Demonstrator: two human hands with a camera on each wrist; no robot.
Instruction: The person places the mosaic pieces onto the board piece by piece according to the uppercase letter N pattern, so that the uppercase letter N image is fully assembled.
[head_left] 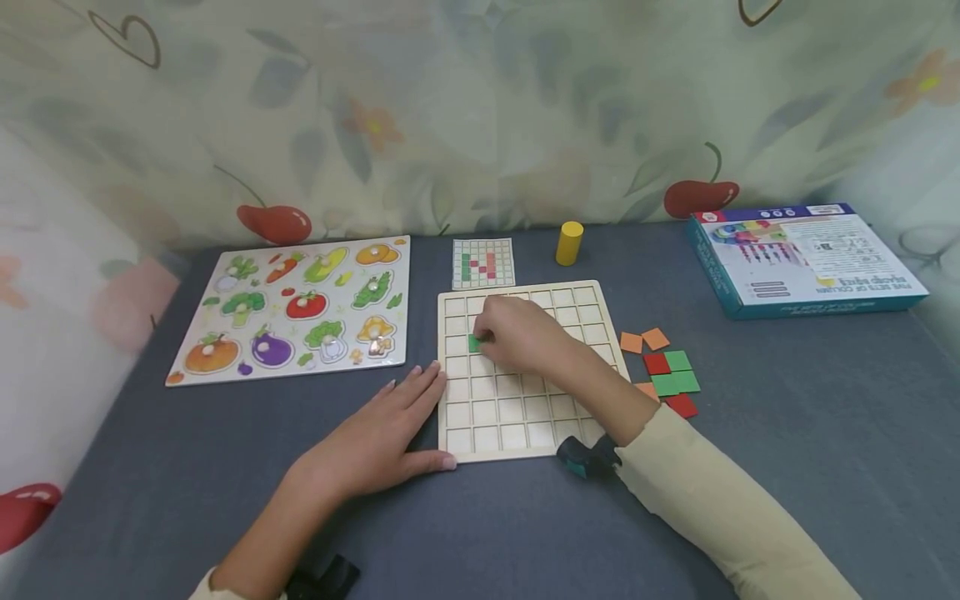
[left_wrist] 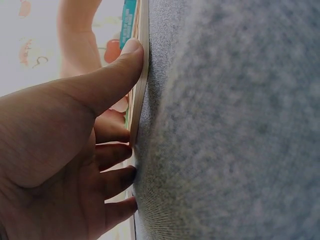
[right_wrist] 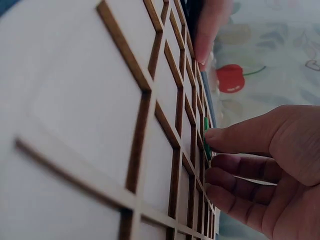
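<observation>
While my left hand (head_left: 378, 433), fingers straight, is touching one pale wooden grid board (head_left: 486, 438), my right hand (head_left: 517, 335) is pinching one green square tile (head_left: 473, 343) on it; eight coloured tiles (head_left: 665, 385) are lying rightward.

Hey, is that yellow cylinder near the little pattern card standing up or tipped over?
Upright: in the head view, the yellow cylinder shows its round top facing up, above its side.

Right hand (head_left: 517, 333) partly covering the green tile (head_left: 473, 343) and grid board (head_left: 495, 455); left sleeve (head_left: 214, 588) cut off; box print (head_left: 770, 289) too small to read!
</observation>
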